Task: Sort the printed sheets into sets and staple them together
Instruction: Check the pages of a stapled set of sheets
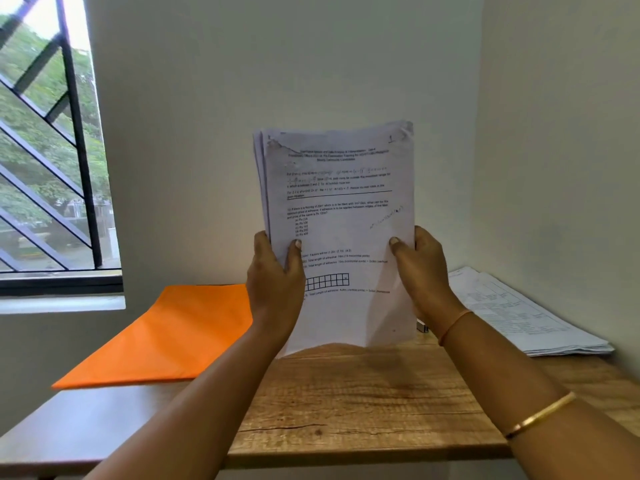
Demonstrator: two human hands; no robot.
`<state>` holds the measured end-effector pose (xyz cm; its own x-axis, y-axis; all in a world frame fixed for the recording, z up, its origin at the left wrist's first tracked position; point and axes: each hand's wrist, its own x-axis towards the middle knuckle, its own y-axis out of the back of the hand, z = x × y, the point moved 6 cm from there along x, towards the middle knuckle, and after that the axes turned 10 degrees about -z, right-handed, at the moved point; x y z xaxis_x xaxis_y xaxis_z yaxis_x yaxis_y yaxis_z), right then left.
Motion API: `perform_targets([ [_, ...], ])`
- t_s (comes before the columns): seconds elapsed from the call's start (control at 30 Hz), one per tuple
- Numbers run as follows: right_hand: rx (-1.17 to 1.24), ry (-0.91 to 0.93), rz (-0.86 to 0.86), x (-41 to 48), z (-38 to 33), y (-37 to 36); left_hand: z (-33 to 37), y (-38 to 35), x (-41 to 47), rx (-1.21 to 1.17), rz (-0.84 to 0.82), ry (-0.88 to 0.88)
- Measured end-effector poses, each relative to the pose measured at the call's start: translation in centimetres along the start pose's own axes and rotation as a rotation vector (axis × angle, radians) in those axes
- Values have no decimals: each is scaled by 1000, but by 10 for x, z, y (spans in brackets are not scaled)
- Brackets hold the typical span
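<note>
I hold a stack of printed sheets [341,209] upright above the wooden table [363,403], printed side toward me. My left hand [273,282] grips its left edge, thumb on the front page. My right hand [420,271] grips the right edge the same way. The stack's bottom edge hangs just over the table. The top corners look creased and torn. A second pile of printed sheets [512,313] lies flat at the table's right rear. A small metal object [421,326], partly hidden behind my right wrist, lies on the table; I cannot tell if it is the stapler.
An orange folder [166,337] lies flat on the left part of the table, overhanging its left edge. Walls close the table in at the back and right. A barred window [52,150] is at the left.
</note>
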<state>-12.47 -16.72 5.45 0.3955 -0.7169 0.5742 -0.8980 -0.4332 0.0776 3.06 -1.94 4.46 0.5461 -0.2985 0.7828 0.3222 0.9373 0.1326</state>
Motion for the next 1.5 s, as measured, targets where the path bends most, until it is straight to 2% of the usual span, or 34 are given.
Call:
perform_targets([
  [0.17,14,-80,-40,-25,40,-5,-32,-14,-15,90,-150,80],
  [0.33,58,-112,-35,-26,52,-2,-35,-18,-12,22,-218,92],
  [0.4,67,-118,-31,-25,53,0,-42,-17,-8,-147,-265,185],
  [0.5,74,-125,-51,-22,55,3,-55,-16,-7,-584,-356,436],
  [0.57,81,-132,-86,-17,55,4,-62,-15,-9,-706,-437,552],
  [0.67,93,-154,-159,-12,55,2,-69,-16,-14,-815,-558,634],
  [0.83,143,-227,-255,-9,60,0,-74,-20,-18,-843,-663,669],
  [1.0,-34,-242,-276,-8,64,-1,-68,-28,-21,-704,-705,650],
  [1.1,-103,-217,-279,-7,63,-2,-69,-29,-20,-636,-685,605],
  [1.23,-153,-203,-288,-6,59,-3,-81,-27,-16,-575,-574,624],
  [1.4,-231,-286,-210,-6,63,1,-95,-19,-14,-796,-246,728],
  [1.43,-180,-326,-198,-8,67,0,-97,-18,-15,-835,-189,740],
  [1.5,119,-475,-229,-16,80,-8,-98,-19,-19,-890,-108,780],
])
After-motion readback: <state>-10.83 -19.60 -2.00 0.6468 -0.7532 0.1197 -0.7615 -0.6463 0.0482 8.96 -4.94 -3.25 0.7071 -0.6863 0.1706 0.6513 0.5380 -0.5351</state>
